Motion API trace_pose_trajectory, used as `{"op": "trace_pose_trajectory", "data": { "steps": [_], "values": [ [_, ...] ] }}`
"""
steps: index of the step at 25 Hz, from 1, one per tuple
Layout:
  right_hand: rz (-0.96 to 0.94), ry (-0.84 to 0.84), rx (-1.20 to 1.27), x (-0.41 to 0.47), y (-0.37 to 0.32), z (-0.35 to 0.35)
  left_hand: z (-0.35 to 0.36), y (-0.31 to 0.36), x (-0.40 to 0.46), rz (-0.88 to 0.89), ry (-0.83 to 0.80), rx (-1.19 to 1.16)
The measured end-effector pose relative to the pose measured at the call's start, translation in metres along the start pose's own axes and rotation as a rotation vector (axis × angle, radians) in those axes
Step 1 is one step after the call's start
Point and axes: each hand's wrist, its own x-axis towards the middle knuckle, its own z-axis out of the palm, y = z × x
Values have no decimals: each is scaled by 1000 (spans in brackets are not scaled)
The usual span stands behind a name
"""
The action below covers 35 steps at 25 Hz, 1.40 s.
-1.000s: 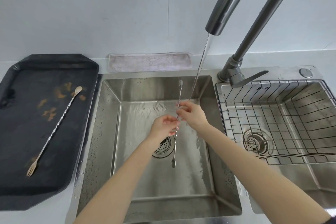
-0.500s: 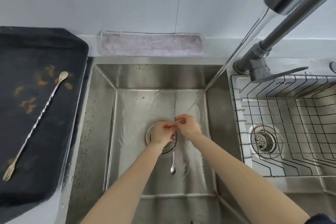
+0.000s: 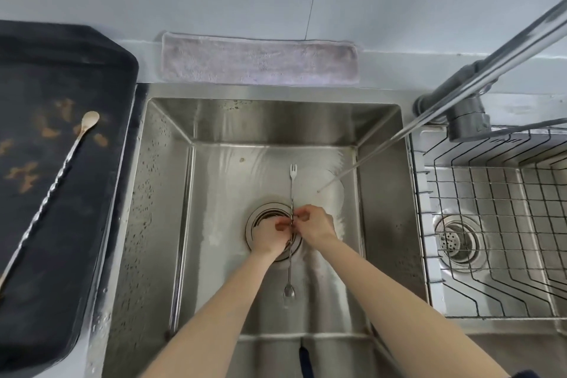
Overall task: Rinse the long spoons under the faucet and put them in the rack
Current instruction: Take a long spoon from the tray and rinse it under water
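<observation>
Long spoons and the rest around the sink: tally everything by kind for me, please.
Long spoons: 2, silver spoon gripped by left hand and right hand, gold spoon on tray
Trays: 1, black tray
Wire racks: 1, rack
Faucets: 1, faucet
Cloths: 1, cloth
Sink basins: 2, left basin, right basin
Total: 8
</observation>
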Motion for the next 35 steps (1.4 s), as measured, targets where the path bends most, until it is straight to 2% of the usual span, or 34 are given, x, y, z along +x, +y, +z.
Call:
{"op": "trace_pose_trajectory", "data": {
  "steps": [7,13,19,25,30,35],
  "values": [
    [-16,-50,-3,-9,2,-2,-12,5,-7,73,-104,162],
    [-141,-78,-174,-39,-10,-15,-40,17,-36,206,-18,364],
    [-252,-53,-389,-77,-32,-28,-88,37,-67,326,-45,658],
    [-458,59,-521,-121,-66,-29,-145,56,-108,426,77,750],
    [-560,114,-487,-152,-98,0,-198,41,-136,486,177,760],
    [-642,140,-418,-183,-130,40,-253,12,-152,454,239,791]
  ]
}}
